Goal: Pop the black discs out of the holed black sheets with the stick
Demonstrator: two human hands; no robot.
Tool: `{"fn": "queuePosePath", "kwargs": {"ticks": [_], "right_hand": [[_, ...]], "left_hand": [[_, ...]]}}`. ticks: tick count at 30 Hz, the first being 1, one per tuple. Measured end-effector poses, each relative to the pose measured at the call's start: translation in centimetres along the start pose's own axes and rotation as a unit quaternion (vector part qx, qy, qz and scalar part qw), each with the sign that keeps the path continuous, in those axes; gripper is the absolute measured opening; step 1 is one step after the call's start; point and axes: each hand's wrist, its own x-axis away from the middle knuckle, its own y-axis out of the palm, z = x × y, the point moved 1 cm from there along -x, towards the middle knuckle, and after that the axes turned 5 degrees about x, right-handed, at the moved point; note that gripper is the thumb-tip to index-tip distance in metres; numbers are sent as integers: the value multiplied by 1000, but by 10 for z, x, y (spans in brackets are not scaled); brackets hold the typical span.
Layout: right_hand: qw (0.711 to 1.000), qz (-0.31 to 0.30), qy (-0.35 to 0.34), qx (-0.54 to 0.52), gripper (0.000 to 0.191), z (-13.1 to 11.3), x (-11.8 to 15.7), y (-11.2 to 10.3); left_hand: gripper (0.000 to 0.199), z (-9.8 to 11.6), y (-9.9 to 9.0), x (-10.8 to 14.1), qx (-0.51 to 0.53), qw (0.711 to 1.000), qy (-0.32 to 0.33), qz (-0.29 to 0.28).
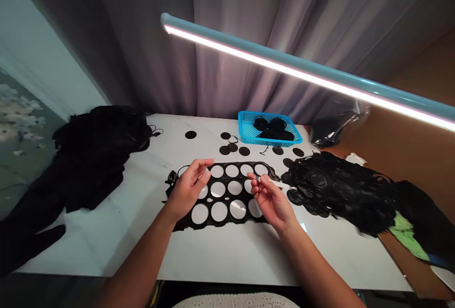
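Observation:
A black sheet (227,199) with rows of round holes lies on the white table, and the white top shows through the holes. My left hand (190,187) hovers over its left part, thumb and fingers apart, with nothing visible between them. Over the right part, my right hand (272,199) is closed around a slim white-handled tool (280,184). The handle sticks out to the right; its tip, near my fingertips, is too small to make out.
Loose black discs (244,151) lie behind the sheet. A blue basket (243,132) holds black pieces. On the right is a heap of black rings and scraps (334,185); on the left, a black fabric pile (103,142). A lit tube lamp (284,64) crosses above.

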Motion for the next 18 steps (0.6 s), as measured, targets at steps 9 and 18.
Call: {"fn": "queuePosePath", "kwargs": {"ticks": [9, 18], "right_hand": [[939, -148, -4, 310, 22, 38, -18, 42], [765, -354, -68, 533, 13, 98, -23, 81]], "left_hand": [[29, -60, -29, 105, -423, 898, 118, 34], [27, -82, -26, 155, -468, 869, 120, 105]]}}
